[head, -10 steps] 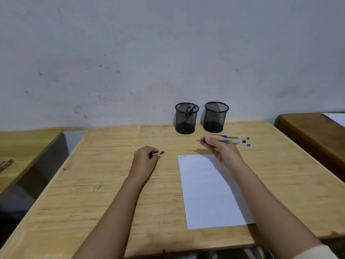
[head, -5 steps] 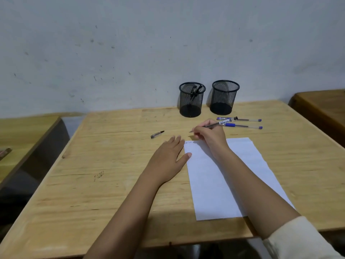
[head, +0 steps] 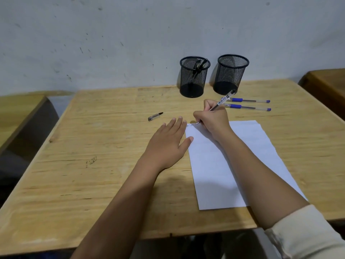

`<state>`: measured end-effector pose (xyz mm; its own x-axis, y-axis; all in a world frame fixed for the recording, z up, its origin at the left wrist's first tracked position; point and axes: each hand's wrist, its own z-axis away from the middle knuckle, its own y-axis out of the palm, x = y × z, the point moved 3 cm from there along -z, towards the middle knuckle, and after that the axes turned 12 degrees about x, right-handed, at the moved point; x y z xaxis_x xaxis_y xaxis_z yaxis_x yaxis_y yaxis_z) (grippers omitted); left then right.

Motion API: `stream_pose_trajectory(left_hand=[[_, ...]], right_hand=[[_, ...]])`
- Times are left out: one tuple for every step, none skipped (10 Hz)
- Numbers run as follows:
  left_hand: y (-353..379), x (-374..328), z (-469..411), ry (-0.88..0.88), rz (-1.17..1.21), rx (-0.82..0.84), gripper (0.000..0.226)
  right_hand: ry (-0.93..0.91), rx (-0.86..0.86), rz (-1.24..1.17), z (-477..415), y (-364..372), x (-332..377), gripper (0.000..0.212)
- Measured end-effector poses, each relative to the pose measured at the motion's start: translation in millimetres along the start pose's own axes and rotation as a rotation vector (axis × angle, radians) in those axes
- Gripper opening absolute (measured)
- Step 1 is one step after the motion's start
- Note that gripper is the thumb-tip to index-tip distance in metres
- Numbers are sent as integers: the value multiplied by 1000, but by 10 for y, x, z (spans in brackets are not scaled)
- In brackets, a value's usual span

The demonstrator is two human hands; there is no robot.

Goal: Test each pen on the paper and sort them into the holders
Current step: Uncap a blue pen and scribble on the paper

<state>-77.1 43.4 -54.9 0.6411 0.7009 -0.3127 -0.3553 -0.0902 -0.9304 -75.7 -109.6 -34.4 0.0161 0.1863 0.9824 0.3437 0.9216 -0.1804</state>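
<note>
— Nearest the camera, what lies on the light wooden table point(head: 93, 184)?

— Two bare forearms reach forward over it, the right one coming out of a cream sleeve point(head: 302, 236). A white sheet of paper point(head: 220, 174) lies flat under the right forearm, its near edge close to the table's front edge.

— And the left hand point(head: 168, 144)?

— Flat, palm down, fingers spread and holding nothing. It rests on the wood just beside the paper's left edge, the thumb tip touching that edge.

— The right hand point(head: 212, 120)?

— Curled closed around a clear-barrelled pen with a black cap end point(head: 224, 99), in a writing grip. The tip meets the paper's far left corner, where small marks show; the barrel tilts up and away to the right.

— Further out?

— A small dark pen cap with a silver clip point(head: 155, 116) lies alone on the wood, left of both hands. Beyond the right hand, two clear pens with blue grips point(head: 246, 104) lie side by side, roughly parallel, near each other.

— At the back?

— Two black wire-mesh pen holders stand upright by the grey wall point(head: 112, 43). The left holder point(head: 194, 77) has dark pens leaning inside; the right holder point(head: 231, 73) shows nothing above its rim.
</note>
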Motion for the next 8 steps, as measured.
stream_pose_trajectory(left_hand=[[0, -3, -3, -7, -6, 8, 59], [2, -4, -1, -8, -8, 13, 59], [-2, -1, -2, -8, -4, 8, 59], [-9, -6, 9, -7, 0, 2, 59], [-11, -8, 12, -8, 3, 4, 59], [-10, -9, 9, -10, 0, 7, 59], [-9, -10, 11, -8, 0, 6, 59], [-10, -9, 10, -8, 0, 2, 59]], right_hand=[[-12, 6, 17, -5, 3, -8, 35], [-33, 11, 39, 9, 13, 3, 37], [-51, 17, 46, 10, 27, 12, 39], [-37, 20, 44, -5, 22, 12, 40], [-54, 7, 37, -2, 17, 9, 40], [-41, 49, 27, 10, 24, 18, 40], [-24, 34, 6, 13, 4, 19, 38], [-41, 8, 37, 16, 7, 18, 38]])
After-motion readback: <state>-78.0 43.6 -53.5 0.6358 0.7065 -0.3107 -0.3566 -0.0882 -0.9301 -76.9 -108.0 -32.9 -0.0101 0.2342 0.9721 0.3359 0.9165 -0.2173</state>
